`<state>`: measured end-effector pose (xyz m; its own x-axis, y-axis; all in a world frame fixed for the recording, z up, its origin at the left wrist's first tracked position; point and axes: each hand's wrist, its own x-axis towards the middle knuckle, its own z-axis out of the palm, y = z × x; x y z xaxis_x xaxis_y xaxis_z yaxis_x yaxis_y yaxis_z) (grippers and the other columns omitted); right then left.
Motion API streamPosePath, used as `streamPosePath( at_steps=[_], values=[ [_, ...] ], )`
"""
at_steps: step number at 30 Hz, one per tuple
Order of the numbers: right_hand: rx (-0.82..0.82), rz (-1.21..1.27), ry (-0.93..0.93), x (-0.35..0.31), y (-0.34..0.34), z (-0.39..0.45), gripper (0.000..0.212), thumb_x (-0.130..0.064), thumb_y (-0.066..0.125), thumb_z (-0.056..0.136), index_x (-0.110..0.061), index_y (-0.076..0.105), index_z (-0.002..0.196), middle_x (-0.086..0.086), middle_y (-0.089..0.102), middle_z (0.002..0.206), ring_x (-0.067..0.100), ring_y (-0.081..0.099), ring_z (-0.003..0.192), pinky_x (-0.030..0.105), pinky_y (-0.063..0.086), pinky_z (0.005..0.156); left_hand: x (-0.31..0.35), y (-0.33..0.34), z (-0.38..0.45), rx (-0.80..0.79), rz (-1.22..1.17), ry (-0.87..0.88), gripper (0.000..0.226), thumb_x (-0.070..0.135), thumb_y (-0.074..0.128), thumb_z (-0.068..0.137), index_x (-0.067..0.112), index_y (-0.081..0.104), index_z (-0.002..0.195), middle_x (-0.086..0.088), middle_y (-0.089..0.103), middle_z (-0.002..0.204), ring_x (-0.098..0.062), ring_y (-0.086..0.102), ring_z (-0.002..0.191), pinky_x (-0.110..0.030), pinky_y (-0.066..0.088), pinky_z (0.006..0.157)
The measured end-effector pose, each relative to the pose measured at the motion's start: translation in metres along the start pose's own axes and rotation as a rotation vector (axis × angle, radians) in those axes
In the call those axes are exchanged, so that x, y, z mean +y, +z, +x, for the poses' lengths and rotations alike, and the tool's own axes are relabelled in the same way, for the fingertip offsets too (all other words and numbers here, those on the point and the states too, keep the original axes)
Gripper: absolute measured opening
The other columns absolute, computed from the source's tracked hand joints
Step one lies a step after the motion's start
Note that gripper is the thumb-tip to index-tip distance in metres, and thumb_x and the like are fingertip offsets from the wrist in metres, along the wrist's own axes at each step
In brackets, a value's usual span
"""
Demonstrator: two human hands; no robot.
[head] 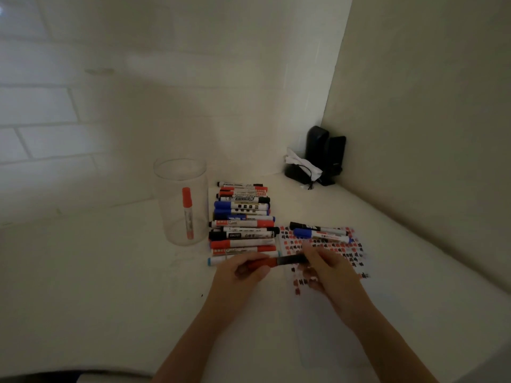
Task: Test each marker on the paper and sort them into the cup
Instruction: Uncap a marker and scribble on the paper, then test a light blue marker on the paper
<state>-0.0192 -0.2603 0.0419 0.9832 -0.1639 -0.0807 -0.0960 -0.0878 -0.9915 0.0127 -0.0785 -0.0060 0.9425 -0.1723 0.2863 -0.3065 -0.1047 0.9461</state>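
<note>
Both hands hold one marker (279, 261) level above the table; it shows a red part on the left and a dark part on the right. My left hand (243, 272) grips its left end and my right hand (329, 268) grips its right end. A clear cup (181, 201) stands to the left with one red marker (188, 214) upright inside. Between the cup and the paper lies a stack of several markers (243, 225) in red, blue and black. The paper (331, 247), covered in red and black marks, lies on the right with two markers (320, 232) resting on its far edge.
A black device with a white crumpled tissue (318, 164) sits in the back right corner. Walls close in at the back and right. The white table (110, 286) spreads to the left and front.
</note>
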Motion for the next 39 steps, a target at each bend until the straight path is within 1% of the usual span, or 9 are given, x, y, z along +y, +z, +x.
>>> streamPosePath(
  at_steps=[8, 12, 14, 16, 22, 28, 31, 34, 39],
  values=[
    [-0.192, -0.902, -0.293, 0.008, -0.016, 0.016, 0.018, -0.037, 0.055, 0.094, -0.031, 0.067, 0.106, -0.018, 0.062, 0.078, -0.003, 0.053, 0.065, 0.010, 0.038, 0.058, -0.004, 0.004, 0.001, 0.000, 0.215, 0.068, 0.033, 0.008, 0.072, 0.081, 0.034, 0.065, 0.099, 0.016, 0.065, 0.102, 0.006, 0.060, 0.095, -0.006, 0.046, 0.082],
    [0.100, -0.905, -0.308, 0.013, -0.049, 0.044, 0.020, -0.029, 0.060, 0.092, -0.026, 0.068, 0.110, -0.009, 0.063, 0.096, 0.004, 0.057, 0.077, 0.010, 0.040, 0.066, -0.007, -0.010, -0.002, 0.189, 0.544, 0.194, 0.032, 0.005, 0.073, 0.079, 0.020, 0.065, 0.105, 0.005, 0.058, 0.112, -0.003, 0.053, 0.100, -0.012, 0.039, 0.089],
    [0.252, -0.994, -0.271, 0.021, -0.072, 0.062, 0.022, -0.033, 0.062, 0.089, -0.029, 0.068, 0.110, 0.001, 0.063, 0.107, 0.015, 0.056, 0.090, 0.027, 0.049, 0.081, -0.010, -0.025, 0.001, 0.240, 0.690, 0.220, 0.034, 0.003, 0.075, 0.075, 0.015, 0.066, 0.106, -0.002, 0.058, 0.112, -0.014, 0.050, 0.105, -0.022, 0.037, 0.092],
    [0.307, -1.081, -0.201, 0.025, -0.082, 0.073, 0.024, -0.038, 0.062, 0.088, -0.033, 0.067, 0.111, 0.004, 0.058, 0.114, 0.022, 0.049, 0.104, 0.041, 0.044, 0.091, -0.013, -0.036, 0.003, 0.208, 0.802, 0.189, 0.037, 0.004, 0.077, 0.073, 0.014, 0.066, 0.107, -0.005, 0.059, 0.110, -0.020, 0.052, 0.104, -0.025, 0.038, 0.091],
    [0.369, -1.205, -0.208, 0.024, -0.072, 0.081, 0.033, -0.041, 0.062, 0.087, -0.038, 0.061, 0.119, 0.003, 0.049, 0.120, 0.022, 0.038, 0.112, 0.039, 0.030, 0.093, -0.021, -0.045, 0.010, 0.084, 1.011, 0.139, 0.032, 0.017, 0.080, 0.070, 0.014, 0.068, 0.099, -0.006, 0.064, 0.100, -0.027, 0.059, 0.090, -0.037, 0.051, 0.075],
    [0.238, -0.711, -0.441, 0.020, -0.023, 0.041, 0.017, -0.025, 0.063, 0.090, -0.019, 0.065, 0.106, -0.005, 0.060, 0.091, 0.005, 0.054, 0.076, 0.008, 0.040, 0.069, -0.023, -0.034, 0.017, 0.070, 1.028, 0.109, 0.023, 0.018, 0.071, 0.082, 0.013, 0.069, 0.105, -0.009, 0.062, 0.107, -0.027, 0.058, 0.096, -0.038, 0.048, 0.083],
    [0.061, -0.339, -0.133, 0.018, -0.009, 0.009, 0.020, -0.032, 0.058, 0.093, -0.015, 0.067, 0.088, -0.004, 0.061, 0.069, 0.009, 0.055, 0.059, 0.017, 0.046, 0.057, -0.018, -0.025, 0.014, 0.047, 0.914, 0.077, 0.025, 0.016, 0.056, 0.094, 0.008, 0.059, 0.117, -0.011, 0.057, 0.120, -0.024, 0.055, 0.108, -0.032, 0.043, 0.094],
    [-0.079, -0.057, 0.086, 0.013, 0.005, -0.014, 0.029, -0.043, 0.061, 0.089, -0.015, 0.065, 0.098, 0.003, 0.064, 0.072, 0.011, 0.055, 0.058, 0.021, 0.046, 0.052, 0.003, -0.008, 0.006, 0.016, 0.707, 0.062, 0.021, 0.020, 0.045, 0.099, 0.014, 0.051, 0.119, -0.003, 0.057, 0.116, -0.010, 0.052, 0.098, -0.015, 0.038, 0.084],
    [-0.021, 0.086, -0.027, 0.004, 0.022, -0.018, 0.030, -0.038, 0.060, 0.088, -0.008, 0.065, 0.090, 0.001, 0.061, 0.065, 0.011, 0.054, 0.057, 0.022, 0.046, 0.053, 0.027, 0.018, -0.007, -0.194, 0.590, 0.155, 0.028, 0.027, 0.041, 0.101, 0.019, 0.048, 0.127, 0.000, 0.057, 0.123, -0.009, 0.053, 0.106, -0.013, 0.039, 0.091]
  ],
)
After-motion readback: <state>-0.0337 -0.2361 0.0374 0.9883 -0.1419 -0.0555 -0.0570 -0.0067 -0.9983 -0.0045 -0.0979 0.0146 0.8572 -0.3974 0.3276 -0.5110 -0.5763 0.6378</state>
